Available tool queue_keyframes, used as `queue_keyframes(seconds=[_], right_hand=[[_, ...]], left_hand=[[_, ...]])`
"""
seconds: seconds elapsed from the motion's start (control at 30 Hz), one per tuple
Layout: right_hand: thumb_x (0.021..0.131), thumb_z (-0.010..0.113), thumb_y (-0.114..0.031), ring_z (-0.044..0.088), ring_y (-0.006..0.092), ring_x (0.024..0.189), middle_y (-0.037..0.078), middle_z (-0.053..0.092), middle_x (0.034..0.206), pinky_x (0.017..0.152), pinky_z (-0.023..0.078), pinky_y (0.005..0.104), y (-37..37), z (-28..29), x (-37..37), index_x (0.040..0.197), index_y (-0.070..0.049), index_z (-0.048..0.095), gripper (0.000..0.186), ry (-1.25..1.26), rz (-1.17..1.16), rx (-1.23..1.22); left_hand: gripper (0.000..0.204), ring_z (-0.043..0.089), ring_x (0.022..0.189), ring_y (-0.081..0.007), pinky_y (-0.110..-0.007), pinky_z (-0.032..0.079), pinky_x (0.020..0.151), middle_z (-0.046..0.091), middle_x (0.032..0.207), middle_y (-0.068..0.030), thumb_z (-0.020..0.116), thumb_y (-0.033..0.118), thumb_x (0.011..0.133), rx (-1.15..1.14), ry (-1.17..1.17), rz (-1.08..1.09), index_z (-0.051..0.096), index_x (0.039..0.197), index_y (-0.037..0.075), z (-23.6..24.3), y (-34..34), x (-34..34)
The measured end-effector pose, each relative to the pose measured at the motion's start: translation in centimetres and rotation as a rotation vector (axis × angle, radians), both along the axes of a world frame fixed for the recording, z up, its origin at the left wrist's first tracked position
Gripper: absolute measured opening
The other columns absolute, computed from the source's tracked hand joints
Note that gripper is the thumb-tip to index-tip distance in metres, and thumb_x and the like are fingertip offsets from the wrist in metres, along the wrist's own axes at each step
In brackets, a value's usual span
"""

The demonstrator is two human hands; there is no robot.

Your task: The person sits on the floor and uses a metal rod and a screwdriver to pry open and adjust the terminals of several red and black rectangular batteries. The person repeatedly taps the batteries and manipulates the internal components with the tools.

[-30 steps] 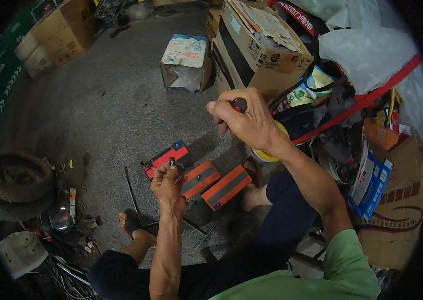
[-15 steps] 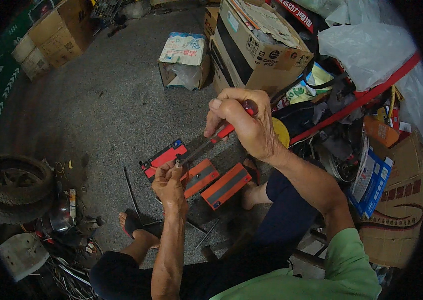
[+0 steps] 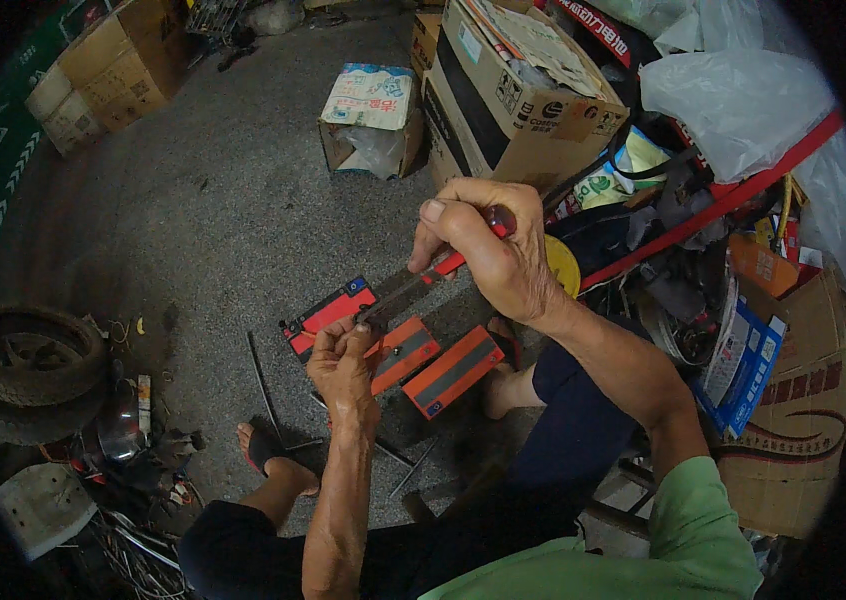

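Observation:
My right hand (image 3: 488, 245) is wrapped round a screwdriver (image 3: 451, 263) with a red handle, and its thin shaft slants down to the left. At the tip of the shaft, the thumb and fingers of my left hand (image 3: 343, 375) are pinched together. Whatever small piece they hold is hidden by the fingertips. Below both hands, three red-orange rectangular blocks that look like batteries lie on the floor: a far one (image 3: 340, 308) with a blue corner, a middle one (image 3: 405, 350) with a small dark piece on top, and a near one (image 3: 454, 373) with a dark grey stripe.
Bent metal rods (image 3: 261, 385) lie by my left foot. Stacked tyres (image 3: 33, 350) stand at left, above a pile of scrap. Ahead are a small carton (image 3: 371, 112) and large cardboard boxes (image 3: 533, 130). Plastic bags and a red bar (image 3: 713, 220) crowd the right.
The fingers of my left hand have shifted slightly at the screwdriver tip, and a shiny bit seen there before is now mostly covered. My right hand keeps its grip almost unmoved.

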State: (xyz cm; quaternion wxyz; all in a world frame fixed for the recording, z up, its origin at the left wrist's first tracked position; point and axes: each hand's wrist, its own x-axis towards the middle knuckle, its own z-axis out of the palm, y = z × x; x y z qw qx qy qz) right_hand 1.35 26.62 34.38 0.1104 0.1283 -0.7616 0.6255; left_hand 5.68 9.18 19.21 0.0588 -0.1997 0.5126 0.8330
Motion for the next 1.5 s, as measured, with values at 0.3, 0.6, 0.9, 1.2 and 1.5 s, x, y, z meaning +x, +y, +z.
queue_keyframes(seconds=[0.3,0.6,0.9,1.2,1.5], right_hand=[[0.093,0.057,-0.019,0.064,0.0109,0.060,0.009,0.067,0.065,0.057,0.049,0.0274,0.2,0.4,-0.1,0.070,0.003,0.063,0.033,-0.035,0.007,-0.056],[0.093,0.057,-0.017,0.062,0.0106,0.060,0.009,0.068,0.066,0.057,0.048,0.0281,0.2,0.3,0.1,0.072,0.002,0.064,0.029,0.006,0.010,-0.021],[0.089,0.069,-0.026,0.069,0.0254,0.061,0.014,0.067,0.067,0.059,0.052,0.0367,-0.9,-0.4,1.0,0.075,-0.001,0.064,0.029,0.195,0.221,0.386],[0.085,0.073,-0.032,0.070,0.0347,0.063,0.017,0.067,0.066,0.062,0.055,0.0432,-1.2,-0.5,1.4,0.085,-0.001,0.061,0.033,-0.044,0.190,0.470],[0.081,0.075,-0.027,0.069,0.0355,0.067,0.018,0.068,0.071,0.062,0.054,0.0433,-1.2,-3.6,-0.1,0.083,0.001,0.061,0.031,-0.149,0.233,0.556]], left_hand=[[0.019,0.068,0.078,-0.0154,-0.033,0.061,0.068,0.069,0.091,-0.0062,0.072,0.013,0.091,0.043,0.012,0.018,0.062,0.103,0.003,-0.2,0.1,-0.2],[0.016,0.068,0.079,-0.0156,-0.031,0.059,0.069,0.069,0.093,-0.0067,0.069,0.011,0.093,0.074,0.031,0.018,0.062,0.105,0.003,-0.8,0.3,-0.1],[0.015,0.067,0.086,-0.0124,-0.028,0.056,0.073,0.071,0.095,-0.0081,0.067,0.006,0.092,-0.185,0.292,0.054,0.064,0.104,-0.002,-2.9,-0.4,0.5],[0.014,0.066,0.080,-0.0125,-0.029,0.055,0.071,0.070,0.090,-0.0075,0.066,0.005,0.091,-0.307,0.235,0.025,0.064,0.102,-0.003,-5.7,-1.0,0.7],[0.018,0.061,0.070,-0.0118,-0.027,0.048,0.060,0.068,0.083,-0.0071,0.065,0.008,0.090,-0.321,0.103,-0.022,0.067,0.101,-0.006,-8.7,-1.2,-3.0]])
